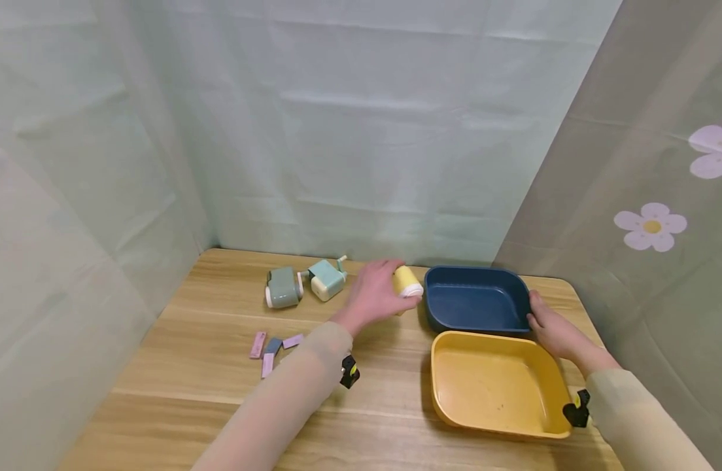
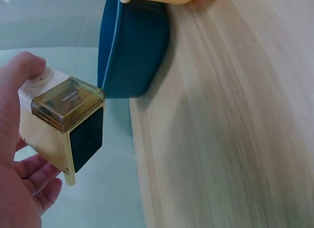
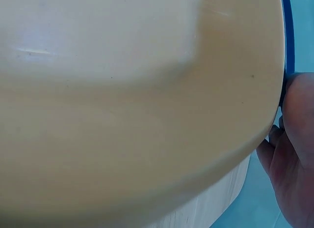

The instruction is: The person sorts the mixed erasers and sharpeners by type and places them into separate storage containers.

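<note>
My left hand grips a yellow and white pencil sharpener just left of the blue bin. In the left wrist view, the sharpener shows a see-through amber drawer and a dark base pad, with the thumb at its white end and the other fingers around its far side. My right hand holds the right rim of the dark blue bin, the thumb at the edge. In the right wrist view, that hand appears beside the yellow bin's corner.
The yellow bin stands in front of the blue one. A grey-green sharpener and a light teal sharpener with a crank are at the back left. Several small pink, lilac and blue blocks lie nearer. Curtains surround the wooden table.
</note>
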The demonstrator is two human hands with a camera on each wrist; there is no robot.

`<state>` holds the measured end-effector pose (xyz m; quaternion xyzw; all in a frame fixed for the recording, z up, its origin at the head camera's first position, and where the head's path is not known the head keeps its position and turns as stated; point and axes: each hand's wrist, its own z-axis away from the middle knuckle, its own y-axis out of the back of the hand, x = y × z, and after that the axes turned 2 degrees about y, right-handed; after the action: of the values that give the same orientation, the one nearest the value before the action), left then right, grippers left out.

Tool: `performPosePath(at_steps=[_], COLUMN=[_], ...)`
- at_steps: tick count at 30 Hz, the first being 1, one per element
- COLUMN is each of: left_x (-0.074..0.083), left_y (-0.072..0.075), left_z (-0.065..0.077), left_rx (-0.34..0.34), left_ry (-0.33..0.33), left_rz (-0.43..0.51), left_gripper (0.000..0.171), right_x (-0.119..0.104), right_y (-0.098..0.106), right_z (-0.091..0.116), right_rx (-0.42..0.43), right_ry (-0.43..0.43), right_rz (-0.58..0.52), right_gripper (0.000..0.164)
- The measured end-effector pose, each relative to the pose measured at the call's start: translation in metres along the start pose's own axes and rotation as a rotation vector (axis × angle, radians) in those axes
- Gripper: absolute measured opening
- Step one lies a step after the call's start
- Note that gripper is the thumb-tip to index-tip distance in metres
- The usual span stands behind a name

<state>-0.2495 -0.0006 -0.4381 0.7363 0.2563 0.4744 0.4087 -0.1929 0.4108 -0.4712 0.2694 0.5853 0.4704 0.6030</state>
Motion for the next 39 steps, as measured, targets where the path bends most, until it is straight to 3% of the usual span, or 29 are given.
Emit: performPosePath(at_steps=[7,14,18,27,39], left_x=[0.014,0.036,0.049,0.069,0.088], left_y=[-0.002,-0.007,-0.012,-0.024,-0.055], left_z=[-0.006,-0.015,-0.020,-0.029,-0.041], left_rx=[0.021,0.038,0.012,-0.061,-0.103], left_ry=[-0.025,-0.059,-0.067,-0.050,-0.036], left_rz=[0.054,0.016,0.011,0.098,0.093], left_gripper=[0.079,0.078,0.076,0.080,0.081], right_x=[0.000,0.001,0.001,-0.004,-0.007], right_y=[0.000,-0.002,-0.004,-0.005,-0.003], right_z=[0.001,-0.002,-0.004,-0.004,-0.004], right_rx=[0.008,0.018,0.017,0.018,0.021], right_ry=[0.005,0.031,0.040,0.033,0.031], right_rz=[0.002,0.020,0.022,0.014,0.010], right_gripper=[0.068,0.067,0.067,0.067,0.066])
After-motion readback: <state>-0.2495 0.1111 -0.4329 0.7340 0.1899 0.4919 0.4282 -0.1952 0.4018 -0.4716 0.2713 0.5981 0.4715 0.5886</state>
